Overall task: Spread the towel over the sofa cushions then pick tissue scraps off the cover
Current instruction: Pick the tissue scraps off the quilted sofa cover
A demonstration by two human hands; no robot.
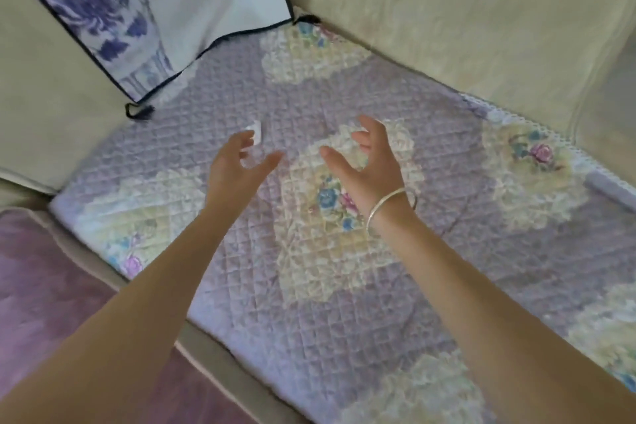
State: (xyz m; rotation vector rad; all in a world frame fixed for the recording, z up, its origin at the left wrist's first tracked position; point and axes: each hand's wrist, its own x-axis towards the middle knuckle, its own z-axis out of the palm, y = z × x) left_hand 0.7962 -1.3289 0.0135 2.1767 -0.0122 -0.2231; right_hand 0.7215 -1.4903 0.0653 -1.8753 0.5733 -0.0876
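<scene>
Both forearms reach out from the near edge over the quilted cover (344, 286), which already lies spread flat on the sofa seat. The right hand (368, 162), a bangle (389, 205) at its wrist, hangs open and empty over a flower patch. The left hand (237, 165) is also open, fingers spread and holding nothing. The tissue scrap (255, 131) lies just beyond the left fingertips, slightly far and right of them, so that hand looks best placed to pinch it. The floral pillow (137, 10) leans in the far left corner.

Dim, soft, blurry; edges warped.
</scene>
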